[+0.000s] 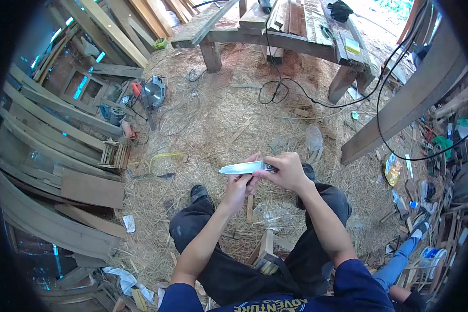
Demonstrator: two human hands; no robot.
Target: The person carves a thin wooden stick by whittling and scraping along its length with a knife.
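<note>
A knife (242,168) with a broad, bright blade is held level above my knees, its tip toward the left. My right hand (288,172) is closed round its handle end, with the thumb and forefinger close to the base of the blade. Just under the blade, my left hand (237,188) has its fingers curled together near my right fingertips. Something small and dark shows between those left fingers, but the blade hides most of it. I sit with my knees apart, and a wooden piece (267,249) stands between my thighs.
A circular saw (153,92) lies on the shaving-covered floor at left. A workbench (281,37) with boards stands ahead, and a black cable (317,101) trails to the right past a slanted post (411,101). Planks line the left wall. Another person's leg (400,260) stretches at lower right.
</note>
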